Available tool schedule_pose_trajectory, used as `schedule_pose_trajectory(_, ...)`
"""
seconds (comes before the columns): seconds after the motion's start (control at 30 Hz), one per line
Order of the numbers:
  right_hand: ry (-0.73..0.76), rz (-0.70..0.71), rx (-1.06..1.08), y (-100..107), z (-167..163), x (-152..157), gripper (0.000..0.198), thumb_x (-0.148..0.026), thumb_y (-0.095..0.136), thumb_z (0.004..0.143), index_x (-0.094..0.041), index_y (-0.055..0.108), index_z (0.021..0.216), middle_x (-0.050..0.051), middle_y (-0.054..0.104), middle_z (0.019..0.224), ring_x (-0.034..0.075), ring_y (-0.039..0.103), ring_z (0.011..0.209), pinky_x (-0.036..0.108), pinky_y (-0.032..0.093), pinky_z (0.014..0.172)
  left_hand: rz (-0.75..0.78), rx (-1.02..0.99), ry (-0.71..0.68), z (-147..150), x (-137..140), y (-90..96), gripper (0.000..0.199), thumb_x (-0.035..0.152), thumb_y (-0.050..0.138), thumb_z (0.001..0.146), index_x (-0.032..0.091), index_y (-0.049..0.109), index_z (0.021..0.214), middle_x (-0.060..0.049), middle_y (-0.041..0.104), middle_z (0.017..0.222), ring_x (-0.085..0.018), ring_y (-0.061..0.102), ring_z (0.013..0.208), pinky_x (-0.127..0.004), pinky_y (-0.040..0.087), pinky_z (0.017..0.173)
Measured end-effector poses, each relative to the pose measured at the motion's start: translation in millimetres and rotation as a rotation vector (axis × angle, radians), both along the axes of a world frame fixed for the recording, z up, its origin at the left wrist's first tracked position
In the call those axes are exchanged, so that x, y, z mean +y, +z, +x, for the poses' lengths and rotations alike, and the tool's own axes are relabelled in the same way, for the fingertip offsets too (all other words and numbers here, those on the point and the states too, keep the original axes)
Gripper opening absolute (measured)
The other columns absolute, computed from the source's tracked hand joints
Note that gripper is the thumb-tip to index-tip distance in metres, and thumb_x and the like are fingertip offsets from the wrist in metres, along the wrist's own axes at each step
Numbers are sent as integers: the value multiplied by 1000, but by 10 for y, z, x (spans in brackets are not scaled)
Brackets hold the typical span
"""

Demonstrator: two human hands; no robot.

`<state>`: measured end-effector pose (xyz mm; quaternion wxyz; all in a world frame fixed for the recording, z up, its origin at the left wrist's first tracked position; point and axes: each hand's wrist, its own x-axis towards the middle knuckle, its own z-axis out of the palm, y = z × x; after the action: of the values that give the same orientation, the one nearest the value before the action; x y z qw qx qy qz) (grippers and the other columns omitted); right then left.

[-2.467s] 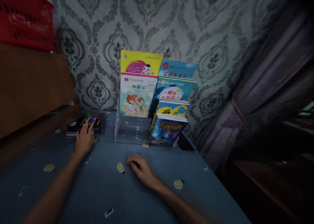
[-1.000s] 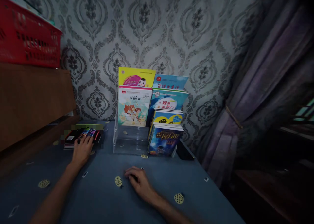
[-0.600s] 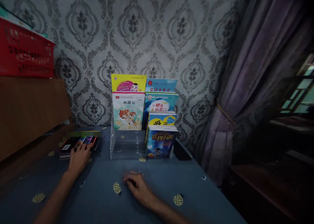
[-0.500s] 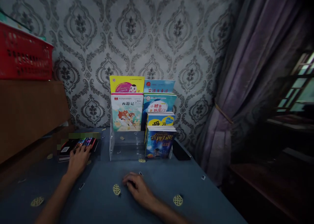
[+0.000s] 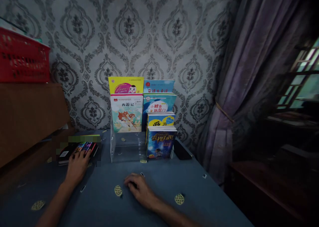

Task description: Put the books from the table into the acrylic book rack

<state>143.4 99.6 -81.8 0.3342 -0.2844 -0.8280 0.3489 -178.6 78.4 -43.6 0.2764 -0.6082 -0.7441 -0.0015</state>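
My left hand (image 5: 79, 164) lies on a black book (image 5: 65, 155) with a colourful cover picture and a white barcode label, at the left of the table. Its fingers are spread over the cover, and the book seems to lie on top of others. Lower in the middle, my right hand (image 5: 139, 187) rests on the blue tablecloth (image 5: 99, 200), loosely curled, with a gap between thumb and fingers and nothing in it. Beyond it stands a clear stepped rack (image 5: 112, 147). A blue-covered book (image 5: 160, 145) is at its front right, and a white-and-green picture book (image 5: 127, 115) farther back.
More upright books, yellow (image 5: 124, 82) and light blue (image 5: 160, 84), fill the rack's back. A dark flat object (image 5: 182, 150) lies right of it. At the left, a red basket (image 5: 25, 59) sits on a brown box (image 5: 30, 114). A purple curtain (image 5: 224, 97) hangs at the right.
The view has turned slightly to the right, so the rack and wall appear a little farther left. Both hands keep their places, the left on the black book, the right on the cloth.
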Motion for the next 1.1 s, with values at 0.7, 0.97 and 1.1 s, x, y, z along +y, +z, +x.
schedule_pose_trajectory(0.7,-6,-32,-5,-68,-8,45,28,-7,53,86,-21,76,95,6,76,99,20,70,97,35,51,93,274,-310,-260,509,151,973,42,25,34,99,17,58,131,-14,66,128,-31,60,118,-45,46,102)
schedule_pose_trajectory(0.97,-26,-7,22,58,22,-2,28,-11,52,86,-20,76,98,6,77,97,21,71,91,33,53,86,426,-165,-626,1309,786,2359,34,26,40,100,14,57,127,-15,62,125,-30,55,117,-43,43,105)
schedule_pose_trajectory(1.1,-71,156,99,580,196,83,28,-11,50,87,-20,74,100,7,76,95,21,71,89,32,55,82,391,-41,-612,1481,1027,2551,30,24,45,99,11,60,122,-18,62,121,-33,54,117,-47,44,101)
